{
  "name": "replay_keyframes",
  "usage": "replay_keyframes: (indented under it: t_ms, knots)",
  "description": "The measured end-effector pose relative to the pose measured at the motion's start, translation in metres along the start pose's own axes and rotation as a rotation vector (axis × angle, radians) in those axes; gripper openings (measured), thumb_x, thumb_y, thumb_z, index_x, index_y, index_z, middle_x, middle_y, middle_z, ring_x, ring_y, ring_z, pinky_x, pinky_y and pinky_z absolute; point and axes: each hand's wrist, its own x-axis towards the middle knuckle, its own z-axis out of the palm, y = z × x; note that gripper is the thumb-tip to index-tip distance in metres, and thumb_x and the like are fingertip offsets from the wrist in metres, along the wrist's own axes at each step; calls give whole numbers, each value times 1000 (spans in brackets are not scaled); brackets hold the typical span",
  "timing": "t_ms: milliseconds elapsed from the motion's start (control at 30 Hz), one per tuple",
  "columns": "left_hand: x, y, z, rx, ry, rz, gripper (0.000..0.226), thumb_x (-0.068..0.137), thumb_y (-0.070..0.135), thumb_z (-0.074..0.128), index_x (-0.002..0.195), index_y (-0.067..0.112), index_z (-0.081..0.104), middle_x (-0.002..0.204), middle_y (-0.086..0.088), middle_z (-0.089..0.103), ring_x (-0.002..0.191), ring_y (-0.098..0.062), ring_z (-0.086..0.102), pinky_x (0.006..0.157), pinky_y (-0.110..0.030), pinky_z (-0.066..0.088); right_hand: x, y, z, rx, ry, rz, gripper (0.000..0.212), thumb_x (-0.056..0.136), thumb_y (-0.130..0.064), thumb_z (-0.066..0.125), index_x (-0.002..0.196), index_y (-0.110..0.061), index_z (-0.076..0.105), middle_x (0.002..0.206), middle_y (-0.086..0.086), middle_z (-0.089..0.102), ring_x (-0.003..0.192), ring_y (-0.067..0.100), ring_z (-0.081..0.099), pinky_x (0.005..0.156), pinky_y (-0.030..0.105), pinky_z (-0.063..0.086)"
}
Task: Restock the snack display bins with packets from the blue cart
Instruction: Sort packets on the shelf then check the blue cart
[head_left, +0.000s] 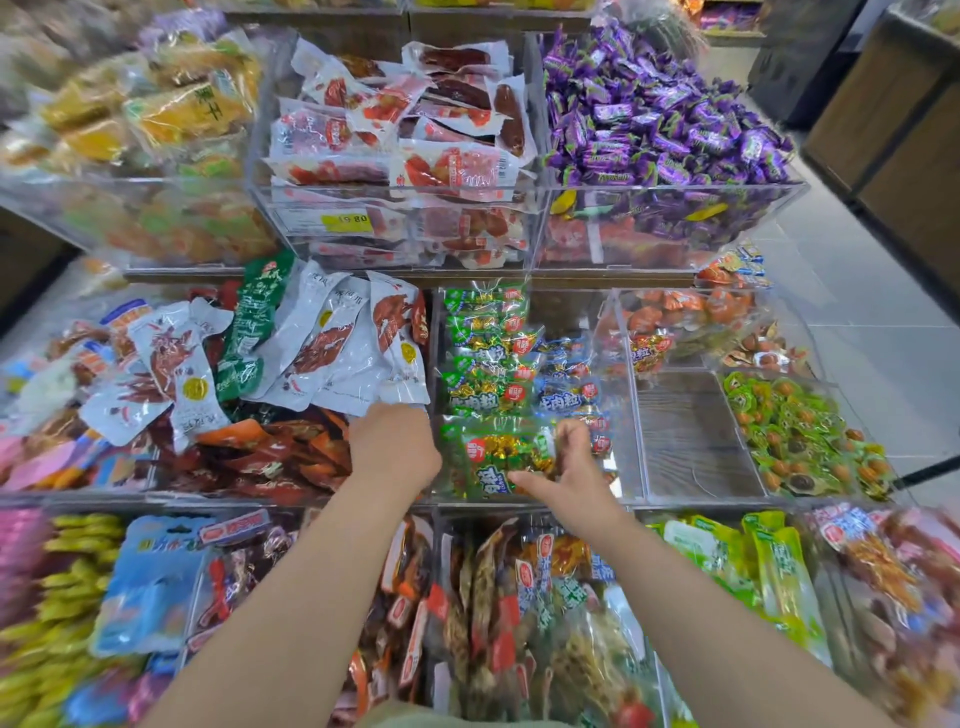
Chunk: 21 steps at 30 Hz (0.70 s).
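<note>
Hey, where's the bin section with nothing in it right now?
Head view, middle row, right of centre: the bare wood-floored compartment lies between the green packet in the right hand and the green-wrapped snacks.

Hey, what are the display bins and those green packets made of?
Bins: clear, glossy rigid plastic, likely acrylic; contents show through and the edges glint. Green packets: seemingly thin, shiny plastic film; crinkled, with see-through patches showing wrapped pieces inside.

A shop: tiered clear display bins (670, 223) heaped with snack packets (395, 130), one bearing a yellow price tag (352, 221).
</note>
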Motion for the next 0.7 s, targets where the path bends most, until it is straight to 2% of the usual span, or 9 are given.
replay_keyframes:
  t_ms: [100,200,233,300,367,433,500,600,700]
  knots:
    - [4,-1,-1,-65,-5,-12,20,84,21,54,102,16,61,105,-7,63,106,-28,52,75,-33,40,2,-1,9,-132,-35,-11,49,83,-34,70,92,-37,21,95,-9,35,83,-6,42,70,14,40]
    - [-1,-5,4,-20,-23,15,28,86,40,54,99,18,66,104,-6,62,107,-28,50,81,-35,43,4,-7,5,-343,-38,-3,57,76,-43,74,107,-34,28,104,-11,37,97,9,43,73,15,37]
    - [-2,-6,5,20,-33,23,32,86,45,53,99,19,67,104,-5,61,108,-28,49,82,-36,42,3,-8,1,-361,-24,3,69,72,-43,78,118,-33,29,110,-13,36,102,8,41,80,13,38]
    - [-3,-5,6,92,-60,26,33,84,41,52,103,19,67,109,-5,58,111,-28,46,85,-37,40,0,-8,-4,-296,-6,44,104,64,-40,84,139,-35,13,133,-8,28,119,9,35,100,24,36]
    - [-1,-2,4,77,-104,7,33,82,34,52,108,18,64,114,-5,55,115,-28,42,88,-40,38,-5,-8,-6,-305,1,17,113,65,-38,84,142,-45,1,149,-8,18,131,13,32,106,31,33]
    - [1,-2,3,47,-124,-1,33,82,32,52,109,18,64,116,-5,54,116,-28,41,90,-41,37,-5,-8,-4,-380,8,-16,107,69,-34,83,140,-50,3,150,-5,31,124,16,46,93,26,41]
    - [1,-5,3,53,-125,20,31,82,31,52,108,20,65,114,-4,54,115,-28,41,89,-40,37,0,-10,3,-410,36,-14,102,70,-30,82,139,-46,9,137,-2,50,96,11,56,74,21,43]
    - [1,-9,1,40,-164,44,30,78,28,54,104,25,68,109,-3,53,113,-27,41,87,-38,37,9,-14,19,-408,41,5,93,71,-23,82,139,-31,19,125,0,59,88,8,51,73,21,39]
    - [2,-11,-3,10,-230,64,29,70,39,57,94,26,66,107,-3,50,110,-27,41,82,-38,36,16,-20,27,-345,1,28,96,71,-14,81,140,-29,17,128,4,57,94,11,55,76,22,44]
